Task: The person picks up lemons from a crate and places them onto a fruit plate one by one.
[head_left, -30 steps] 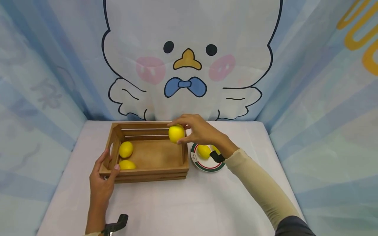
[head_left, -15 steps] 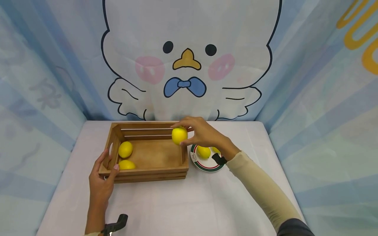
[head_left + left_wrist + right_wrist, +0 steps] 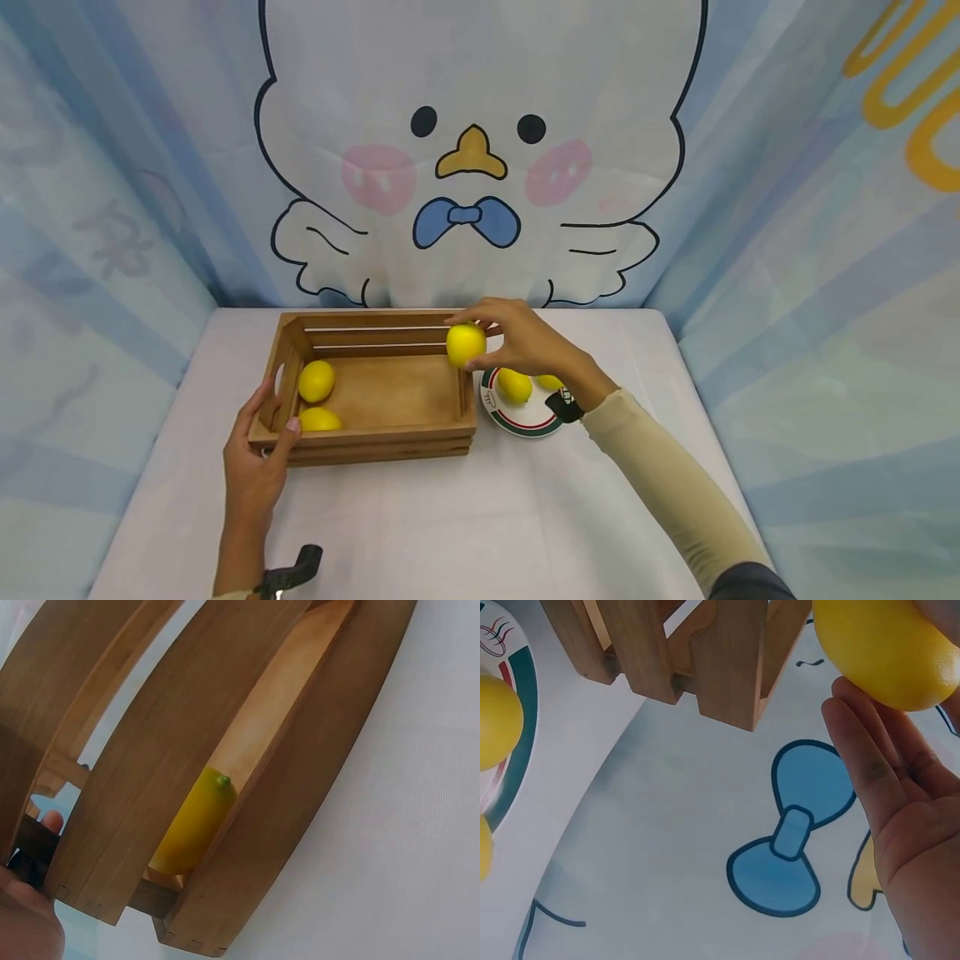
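Observation:
My right hand (image 3: pixel 528 340) pinches a yellow lemon (image 3: pixel 466 346) between thumb and fingers, raised over the right end of the wooden crate (image 3: pixel 390 435). In the right wrist view that lemon (image 3: pixel 885 652) fills the top right corner. At the crate's left end, my left hand (image 3: pixel 255 467) grips the wall, thumb over the near corner. Inside the crate, one lemon (image 3: pixel 317 381) lies by the left wall and another lemon (image 3: pixel 320 419) sits in front of it. The left wrist view shows a lemon (image 3: pixel 196 825) through the slats.
Right of the crate is a white plate (image 3: pixel 528 421) with a green and red rim. It holds a lemon (image 3: pixel 514 386) and a second lemon (image 3: pixel 550 382) partly covered by my right wrist. A white cloth covers the table (image 3: pixel 450 533); printed curtains (image 3: pixel 472 267) stand behind and at both sides.
My right hand has drifted right and slightly down with its lemon, from inside the crate's right end to about over its right wall. The left hand keeps its grip.

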The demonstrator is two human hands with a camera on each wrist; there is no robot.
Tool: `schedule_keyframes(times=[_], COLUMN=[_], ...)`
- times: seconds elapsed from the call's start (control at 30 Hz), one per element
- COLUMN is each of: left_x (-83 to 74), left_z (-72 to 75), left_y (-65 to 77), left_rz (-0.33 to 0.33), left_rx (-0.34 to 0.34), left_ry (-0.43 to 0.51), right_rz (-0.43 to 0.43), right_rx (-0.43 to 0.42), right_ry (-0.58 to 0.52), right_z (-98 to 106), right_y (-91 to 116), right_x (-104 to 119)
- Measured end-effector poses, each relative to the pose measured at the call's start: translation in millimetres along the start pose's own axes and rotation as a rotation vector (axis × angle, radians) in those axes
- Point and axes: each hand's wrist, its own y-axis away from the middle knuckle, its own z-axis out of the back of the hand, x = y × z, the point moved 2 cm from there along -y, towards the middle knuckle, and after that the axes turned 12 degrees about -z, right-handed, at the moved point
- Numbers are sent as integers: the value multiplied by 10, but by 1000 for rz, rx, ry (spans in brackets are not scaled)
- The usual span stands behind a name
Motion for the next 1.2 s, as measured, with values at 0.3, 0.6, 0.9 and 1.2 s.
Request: schedule_keyframes(times=[0.3,0.6,0.9,1.2], left_x=[-9,-10,3,-7], left_z=[-1,0,3,7], left_y=[-4,-1,7,-1], left_rz=[-4,-7,-14,-11], left_rx=[0,-6,-6,4], left_ry=[-15,-11,-9,-15], right_rz=[-57,-76,-96,-161], right_rx=[-25,-47,-69,-113], right_ry=[-7,-35,-68,-76], right_z=[-32,-63,-83,-145], right_y=[57,125,199,303], right_x=[-76,-199,-336,-512])
